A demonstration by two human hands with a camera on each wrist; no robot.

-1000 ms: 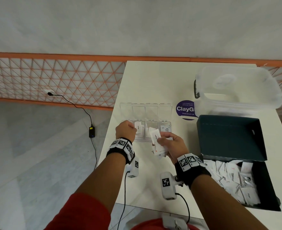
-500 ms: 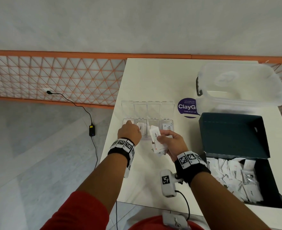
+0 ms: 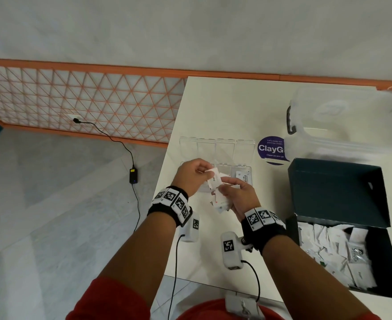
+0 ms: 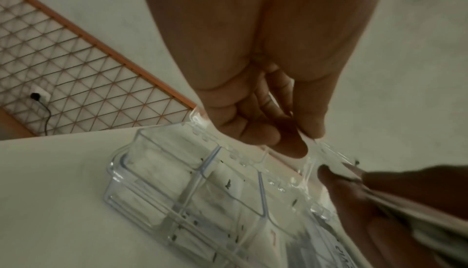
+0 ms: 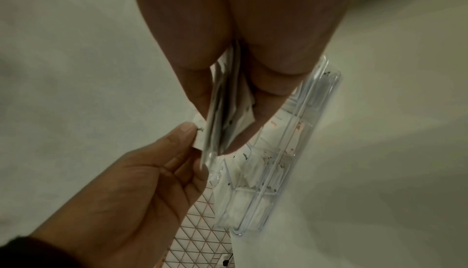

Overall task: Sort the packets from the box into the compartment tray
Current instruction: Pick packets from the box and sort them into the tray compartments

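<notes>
While both hands work above the near-left part of the white rectangular table, the larger items stand along its right side. A translucent lidded plastic storage tub occupies the far-right corner. Nearer, at the right edge, sits the dark teal cardboard box, its lid propped upright behind it, presumably to leave the loose heap of small white paper packets inside open to reach. A round purple sticker lies on the table between the tub and the tray.

The clear plastic compartment tray rests close to the left edge, its hinged lid folded back toward the far side so every cell is open from above. White packets already lie in several cells; which kinds go where cannot be read.

The right hand grips a fanned stack of packets, fingers and thumb pressed against its faces, evidently holding it as a supply just above the tray. The left hand pinches a single white packet at its edge between thumb and fingertips, the remaining fingers curled. Judged from this, one packet is being drawn off the stack for placing in a cell directly below.
</notes>
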